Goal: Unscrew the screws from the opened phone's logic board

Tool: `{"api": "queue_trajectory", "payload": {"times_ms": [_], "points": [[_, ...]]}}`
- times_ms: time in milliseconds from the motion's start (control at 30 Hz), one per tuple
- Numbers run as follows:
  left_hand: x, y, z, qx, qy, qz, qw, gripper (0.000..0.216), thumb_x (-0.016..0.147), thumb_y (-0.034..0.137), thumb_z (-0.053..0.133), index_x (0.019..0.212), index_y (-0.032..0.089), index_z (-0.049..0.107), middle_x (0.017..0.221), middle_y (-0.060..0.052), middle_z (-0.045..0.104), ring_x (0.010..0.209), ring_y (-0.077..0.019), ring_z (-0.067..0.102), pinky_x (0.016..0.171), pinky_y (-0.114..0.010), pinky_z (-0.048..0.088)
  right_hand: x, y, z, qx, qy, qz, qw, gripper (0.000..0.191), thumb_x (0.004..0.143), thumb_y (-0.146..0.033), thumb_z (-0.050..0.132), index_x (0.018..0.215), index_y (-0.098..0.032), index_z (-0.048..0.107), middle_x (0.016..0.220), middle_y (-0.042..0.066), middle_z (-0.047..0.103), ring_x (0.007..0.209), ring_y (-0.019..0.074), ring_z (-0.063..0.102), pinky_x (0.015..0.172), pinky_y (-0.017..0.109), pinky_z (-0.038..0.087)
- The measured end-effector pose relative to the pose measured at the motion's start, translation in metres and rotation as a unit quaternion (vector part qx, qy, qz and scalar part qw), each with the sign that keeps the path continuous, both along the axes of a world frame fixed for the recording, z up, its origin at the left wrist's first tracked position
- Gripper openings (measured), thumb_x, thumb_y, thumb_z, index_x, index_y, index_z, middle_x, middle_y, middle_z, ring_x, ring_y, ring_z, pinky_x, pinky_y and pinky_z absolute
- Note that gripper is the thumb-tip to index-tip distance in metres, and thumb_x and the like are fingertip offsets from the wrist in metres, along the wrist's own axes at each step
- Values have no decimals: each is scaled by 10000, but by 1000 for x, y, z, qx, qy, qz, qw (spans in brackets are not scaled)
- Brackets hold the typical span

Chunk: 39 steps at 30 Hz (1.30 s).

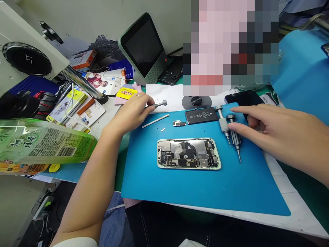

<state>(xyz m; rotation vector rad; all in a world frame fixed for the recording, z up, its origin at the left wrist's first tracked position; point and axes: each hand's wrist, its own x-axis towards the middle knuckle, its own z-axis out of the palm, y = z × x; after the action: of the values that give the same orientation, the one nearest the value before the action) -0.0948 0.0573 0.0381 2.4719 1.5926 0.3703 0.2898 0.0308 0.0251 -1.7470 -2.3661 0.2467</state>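
My left hand (136, 108) pinches a grey metal screwdriver (161, 103) at the mat's far left edge, its capped end pointing right. My right hand (267, 123) is open, thumb and forefinger apart, at two more screwdrivers. The thumb tip is by the dark-handled screwdriver (234, 132); whether it touches cannot be made out. Beside that lies a silver screwdriver (223, 122). A phone with its inside exposed (189, 164) rests on the blue mat (200, 192). Behind it are a black battery (202, 116), a small metal phone part (179, 123) and a thin white stick (155, 121).
A green-labelled bottle (48, 142) lies at the left, under a white microscope-like arm (25, 41). At the back stand a smart display (144, 48) and a round dark disc (196, 102). Another dark phone (243, 97) is behind my right hand. A blurred-out region covers the back.
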Motion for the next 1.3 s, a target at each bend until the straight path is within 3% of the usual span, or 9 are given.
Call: {"api": "queue_trajectory", "payload": {"times_ms": [100, 167, 267, 367, 600, 800, 933, 1100, 1300], "points": [[14, -13, 10, 40, -56, -30, 997, 103, 1103, 276, 538, 1108, 220, 624, 1135, -84, 720, 1032, -238, 647, 930, -384, 501, -1, -11, 2, 113, 54, 52, 991, 795, 1034, -834, 350, 1387, -252, 759, 924, 100, 745, 826, 277, 705, 638, 405, 538], [30, -23, 13, 38, -113, -81, 990, 92, 1106, 256, 551, 1128, 225, 634, 1115, -67, 728, 988, -214, 649, 888, -363, 512, -5, -21, 2, 171, 119, 119, 971, 547, 1080, -634, 535, 1530, -347, 650, 1040, 62, 772, 857, 251, 718, 743, 413, 601], [59, -40, 9, 10, -230, -169, 958, 71, 1107, 260, 608, 1145, 219, 651, 1123, -64, 743, 992, -197, 673, 879, -347, 539, -14, -35, -3, 182, 244, 243, 921, 799, 1006, -428, 747, 1706, -506, 369, 1309, 12, 778, 926, 257, 747, 860, 465, 670], [84, -55, 0, -56, -341, -210, 915, 106, 1109, 318, 664, 1156, 223, 678, 1122, -64, 758, 990, -185, 702, 855, -334, 569, -23, -44, -8, 162, 313, 303, 886, 888, 965, -362, 792, 1718, -507, 343, 1476, 15, 729, 1084, 298, 767, 982, 517, 693], [106, -67, -10, -202, -482, -128, 843, 263, 973, 476, 860, 1008, 225, 788, 978, -28, 807, 819, -170, 753, 722, -315, 627, -37, -57, -13, 58, 443, 177, 877, 766, 926, -324, 856, 1563, -608, 541, 1309, -44, 758, 1026, 229, 776, 857, 419, 758], [114, -66, -14, -274, -541, -100, 789, 426, 870, 541, 937, 949, 218, 671, 892, 6, 758, 780, -139, 724, 734, -284, 632, -52, -62, -12, 50, 478, 138, 866, 731, 910, -223, 864, 1482, -609, 621, 1184, -52, 744, 980, 178, 764, 855, 355, 750], [112, -67, -16, -246, -515, -116, 813, 302, 989, 426, 842, 977, 234, 608, 899, 14, 720, 736, -131, 689, 688, -286, 599, -55, -64, -9, 51, 459, 140, 876, 770, 926, -231, 852, 1519, -631, 567, 1185, -62, 755, 991, 183, 777, 868, 367, 754], [92, -57, -9, 8, -241, -171, 955, 229, 1135, 316, 492, 1009, 234, 665, 940, -44, 742, 863, -204, 692, 795, -374, 546, -52, -61, -7, 15, 470, 84, 878, 637, 936, -266, 832, 1469, -566, 656, 1092, -34, 755, 1035, 219, 776, 841, 367, 756], [72, -49, 4, 81, -27, -246, 965, 286, 1020, 298, 468, 990, 221, 742, 920, -80, 737, 828, -262, 627, 733, -428, 488, -46, -49, -10, -116, 565, 27, 817, 584, 952, -288, 784, 1469, -527, 655, 1053, -49, 765, 993, 201, 791, 923, 367, 738]]}}
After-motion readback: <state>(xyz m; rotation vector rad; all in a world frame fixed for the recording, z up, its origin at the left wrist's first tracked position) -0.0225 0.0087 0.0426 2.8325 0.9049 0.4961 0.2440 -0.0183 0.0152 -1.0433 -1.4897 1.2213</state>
